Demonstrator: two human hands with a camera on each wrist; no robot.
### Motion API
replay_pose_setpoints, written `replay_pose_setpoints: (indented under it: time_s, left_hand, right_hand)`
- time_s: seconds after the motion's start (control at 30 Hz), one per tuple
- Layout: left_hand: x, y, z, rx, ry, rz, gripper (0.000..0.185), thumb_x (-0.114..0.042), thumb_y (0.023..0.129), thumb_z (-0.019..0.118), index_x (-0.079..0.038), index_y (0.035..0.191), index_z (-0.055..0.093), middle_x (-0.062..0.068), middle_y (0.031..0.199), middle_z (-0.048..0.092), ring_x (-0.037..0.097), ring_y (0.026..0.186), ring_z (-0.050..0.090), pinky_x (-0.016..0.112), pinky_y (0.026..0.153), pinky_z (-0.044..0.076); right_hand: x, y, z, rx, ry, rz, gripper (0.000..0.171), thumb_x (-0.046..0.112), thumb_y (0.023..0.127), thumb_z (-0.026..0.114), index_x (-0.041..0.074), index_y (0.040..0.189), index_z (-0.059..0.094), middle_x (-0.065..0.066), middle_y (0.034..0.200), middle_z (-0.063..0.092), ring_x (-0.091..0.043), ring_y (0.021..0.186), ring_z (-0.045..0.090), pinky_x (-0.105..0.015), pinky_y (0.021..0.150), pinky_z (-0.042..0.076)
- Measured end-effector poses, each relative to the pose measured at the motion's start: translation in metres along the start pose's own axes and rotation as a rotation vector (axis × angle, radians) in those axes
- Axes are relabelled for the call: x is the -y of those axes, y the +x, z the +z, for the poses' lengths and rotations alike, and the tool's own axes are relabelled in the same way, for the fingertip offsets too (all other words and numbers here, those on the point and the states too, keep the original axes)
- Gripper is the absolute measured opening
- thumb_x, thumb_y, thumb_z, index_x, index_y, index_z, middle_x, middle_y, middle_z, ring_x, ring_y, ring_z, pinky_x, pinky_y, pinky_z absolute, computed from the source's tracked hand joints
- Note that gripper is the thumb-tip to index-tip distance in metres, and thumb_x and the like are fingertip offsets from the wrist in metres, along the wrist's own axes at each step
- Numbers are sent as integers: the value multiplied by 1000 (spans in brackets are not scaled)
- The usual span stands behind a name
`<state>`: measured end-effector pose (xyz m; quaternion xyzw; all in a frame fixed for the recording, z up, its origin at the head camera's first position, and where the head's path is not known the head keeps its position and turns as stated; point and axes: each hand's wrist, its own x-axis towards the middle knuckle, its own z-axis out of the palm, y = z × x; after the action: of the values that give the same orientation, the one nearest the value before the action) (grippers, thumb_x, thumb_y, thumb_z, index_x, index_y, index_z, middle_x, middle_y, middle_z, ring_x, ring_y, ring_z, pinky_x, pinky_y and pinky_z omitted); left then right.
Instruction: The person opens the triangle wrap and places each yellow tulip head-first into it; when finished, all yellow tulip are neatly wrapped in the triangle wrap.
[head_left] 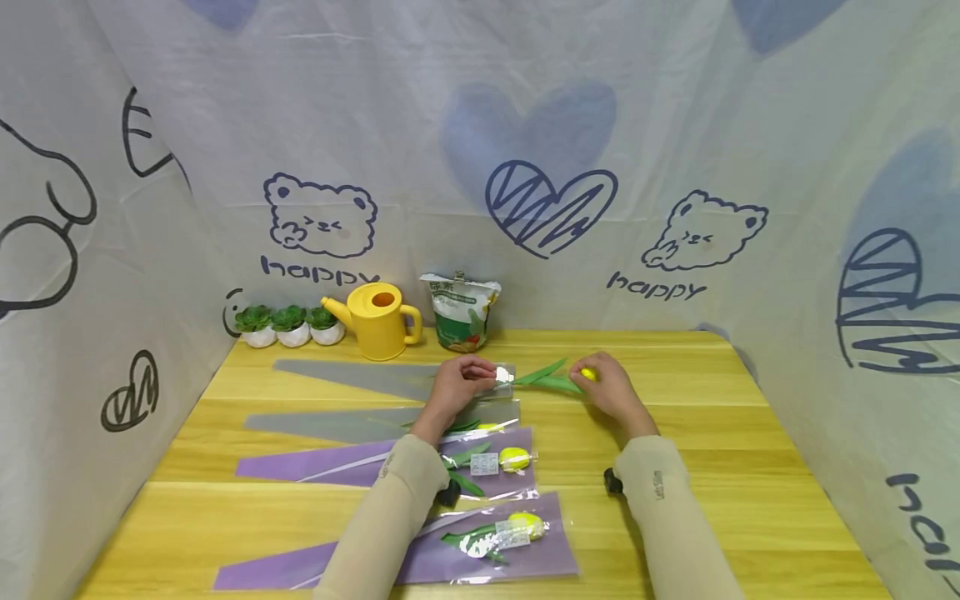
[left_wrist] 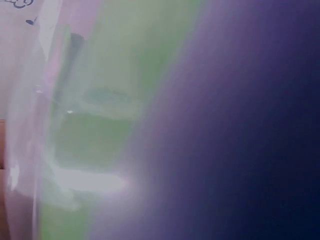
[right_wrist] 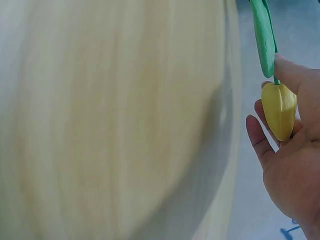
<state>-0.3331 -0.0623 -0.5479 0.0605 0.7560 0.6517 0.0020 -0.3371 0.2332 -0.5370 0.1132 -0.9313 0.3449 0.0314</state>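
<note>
So the person is sitting at the wooden table (head_left: 675,433) and working on the top sleeve in a row of flower wraps. The right hand (head_left: 611,390) is holding a yellow tulip (head_left: 589,374) by the bud, fingers curled loosely around it with the thumb up by the stem, which the right wrist view (right_wrist: 279,110) shows nicely, green leaf (right_wrist: 264,35) sticking out above. The left hand (head_left: 459,382) is pinching the open mouth of the grey sleeve (head_left: 360,377), fingers closed on the clear plastic edge. The tulip is lying between the two hands, stem end pointing at the sleeve opening, leaves just at the mouth, bud well outside. Looks to me like it's the loading step: flower is getting fed stem-first into the wrap. Next move probably calls for keeping that mouth held open and sliding the stem in straight so the leaves aren't snagging on the plastic. Two purple sleeves (head_left: 390,460) nearer the person are already holding tulips, and another grey one (head_left: 352,423) is sitting between. Left wrist view is just blur, can't tell anything from it. Watering can (head_left: 378,320), a pouch (head_left: 461,311) and little potted plants (head_left: 288,325) are lining the back.
</note>
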Motion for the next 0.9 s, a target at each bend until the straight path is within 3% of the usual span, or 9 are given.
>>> replay_pose_setpoints:
  time_s: [0.23,0.5,0.9]
  left_hand:
    - [-5,0,1,2,-1,31,20,8,86,78,6,106,75,23,97,77,25,85,74,23,71,57]
    - [-14,-3,4,-9,16,54,17,5,86,80,3,102,76,16,94,79,7,75,68,19,65,52]
    - [-15,-2,11,11,40,108,17,4,84,82,1,100,78,16,93,79,8,74,70,20,66,54]
  right_hand:
    - [18,3,1,4,-10,-8,12,16,103,65,6,103,72,-19,117,63,-38,113,58,-57,106,45]
    - [28,4,8,13,3,21,12,16,103,64,6,104,72,-19,120,62,-39,116,58,-57,109,43]
    - [42,5,17,20,11,2,12,15,103,65,6,102,72,-19,118,64,-39,115,59,-57,107,45]
